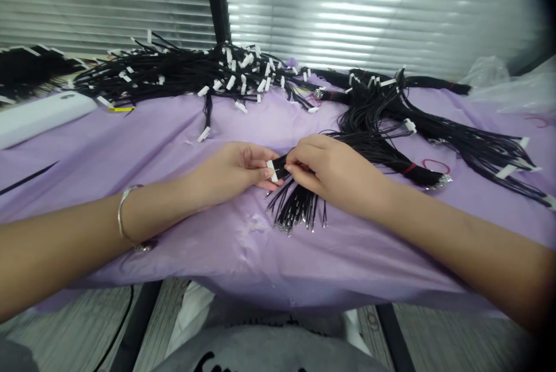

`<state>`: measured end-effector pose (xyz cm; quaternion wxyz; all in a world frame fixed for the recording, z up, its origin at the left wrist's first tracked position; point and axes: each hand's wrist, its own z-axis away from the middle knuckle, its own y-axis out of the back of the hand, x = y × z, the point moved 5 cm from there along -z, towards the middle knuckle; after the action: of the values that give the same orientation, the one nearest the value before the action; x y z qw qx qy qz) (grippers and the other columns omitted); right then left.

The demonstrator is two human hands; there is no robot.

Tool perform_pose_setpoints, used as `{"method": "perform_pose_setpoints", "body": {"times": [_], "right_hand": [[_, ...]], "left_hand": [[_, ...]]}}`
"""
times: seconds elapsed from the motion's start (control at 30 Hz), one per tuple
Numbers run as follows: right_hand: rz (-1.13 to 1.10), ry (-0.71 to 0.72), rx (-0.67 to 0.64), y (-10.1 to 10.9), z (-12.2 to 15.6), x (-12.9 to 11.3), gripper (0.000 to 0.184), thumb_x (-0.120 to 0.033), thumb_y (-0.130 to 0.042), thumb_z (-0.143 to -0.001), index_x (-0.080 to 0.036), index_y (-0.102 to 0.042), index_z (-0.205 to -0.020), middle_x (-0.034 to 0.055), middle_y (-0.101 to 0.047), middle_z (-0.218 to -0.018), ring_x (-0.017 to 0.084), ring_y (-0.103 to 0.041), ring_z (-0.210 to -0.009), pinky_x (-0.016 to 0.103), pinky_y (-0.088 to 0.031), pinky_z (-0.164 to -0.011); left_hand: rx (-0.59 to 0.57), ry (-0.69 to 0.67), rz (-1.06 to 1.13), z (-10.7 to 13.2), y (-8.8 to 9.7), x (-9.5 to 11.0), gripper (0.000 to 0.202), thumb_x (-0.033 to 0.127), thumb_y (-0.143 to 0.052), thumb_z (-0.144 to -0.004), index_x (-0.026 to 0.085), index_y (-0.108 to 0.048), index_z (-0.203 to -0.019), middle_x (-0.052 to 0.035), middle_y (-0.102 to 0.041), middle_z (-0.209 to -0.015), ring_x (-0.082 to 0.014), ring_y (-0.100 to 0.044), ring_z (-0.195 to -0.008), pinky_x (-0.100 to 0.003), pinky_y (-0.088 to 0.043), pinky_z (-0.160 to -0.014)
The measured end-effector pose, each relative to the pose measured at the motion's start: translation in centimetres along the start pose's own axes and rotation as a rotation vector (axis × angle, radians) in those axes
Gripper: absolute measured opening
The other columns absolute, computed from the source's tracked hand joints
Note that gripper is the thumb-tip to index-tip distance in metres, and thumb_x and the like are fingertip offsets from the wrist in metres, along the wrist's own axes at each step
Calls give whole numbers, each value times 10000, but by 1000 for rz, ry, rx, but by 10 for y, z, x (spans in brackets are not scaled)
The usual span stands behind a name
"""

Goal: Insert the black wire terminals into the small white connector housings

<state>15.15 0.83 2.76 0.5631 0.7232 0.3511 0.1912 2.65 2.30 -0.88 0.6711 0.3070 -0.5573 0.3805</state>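
Note:
My left hand (237,170) and my right hand (330,172) meet at the middle of a purple-covered table (182,128). Both pinch the same small white tag (272,170) on a black cord. Under my right hand lies a loose bundle of black cords (299,210) with metal-tipped ends fanned toward me. A silver bracelet sits on my left wrist.
A large heap of black cords with white tags (208,73) stretches along the far edge. More cord bundles (438,128) lie at the right, one tied with a red band (408,169). A white box (39,117) is at the far left, clear plastic bags at the far right.

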Motion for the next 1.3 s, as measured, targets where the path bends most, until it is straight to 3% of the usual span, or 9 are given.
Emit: {"method": "perform_pose_setpoints", "body": {"times": [0.17, 0.37, 0.6, 0.8, 0.93, 1.07, 1.17, 1.3], "right_hand": [[32, 1, -6, -5, -1, -2, 241, -195, -427, -878, -83, -635, -830, 99, -620, -790, 200, -551, -785, 313, -412, -749], [62, 16, 25, -12, -4, -5, 247, -210, -421, -892, -82, -621, -825, 100, -608, -789, 198, -530, -778, 313, -403, -742], [193, 121, 88, 4, 4, -12, 240, -173, -396, -898, -106, -622, -947, 124, -570, -933, 214, -498, -879, 354, -415, -785], [4, 160, -126, -18, 1, -6, 242, -197, -433, -896, -96, -648, -941, 117, -599, -933, 207, -533, -917, 355, -434, -826], [-168, 86, -132, -15, -1, 3, 128, -173, -526, -845, -112, -638, -861, 75, -594, -866, 162, -539, -811, 295, -429, -767], [-134, 100, -240, -15, 3, 5, 124, -207, -517, -852, -127, -605, -817, 84, -557, -897, 179, -506, -835, 326, -398, -794], [-86, 126, -219, -12, 7, 4, 180, -253, -439, -897, -121, -555, -862, 97, -544, -922, 190, -490, -841, 335, -386, -784], [-143, 29, -116, -2, 6, 4, 141, -243, -430, -900, -138, -522, -883, 31, -569, -783, 135, -498, -666, 256, -371, -620]], "left_hand": [[-9, -23, 3, 0, 0, 1, 218, 46, -592, -709, 187, -706, -830, 18, -690, -696, -114, -658, -683, -199, -517, -705], [-11, -16, -6, 0, -2, 1, 225, 29, -543, -728, 167, -702, -808, 6, -688, -747, -113, -650, -716, -230, -518, -771], [105, 25, 217, -2, 6, 0, 167, 2, -564, -726, 111, -661, -807, -4, -644, -707, -104, -635, -681, -243, -529, -746], [123, -1, 298, -2, 12, -1, 117, 25, -561, -751, 97, -649, -779, -19, -640, -687, -122, -644, -686, -304, -524, -802], [122, -3, 285, -1, 12, 0, 125, 20, -550, -756, 94, -646, -785, -23, -650, -689, -124, -653, -678, -293, -518, -804], [93, -6, 281, -4, 13, -1, 121, 24, -553, -753, 88, -646, -794, -29, -655, -700, -132, -657, -693, -289, -518, -797], [75, -12, 278, -4, 13, -1, 135, 18, -548, -753, 88, -649, -809, -27, -657, -712, -125, -656, -689, -281, -517, -790], [93, 1, 188, -1, 10, -1, 154, 38, -568, -757, 94, -653, -872, -30, -663, -754, -115, -649, -731, -233, -507, -763]]}}
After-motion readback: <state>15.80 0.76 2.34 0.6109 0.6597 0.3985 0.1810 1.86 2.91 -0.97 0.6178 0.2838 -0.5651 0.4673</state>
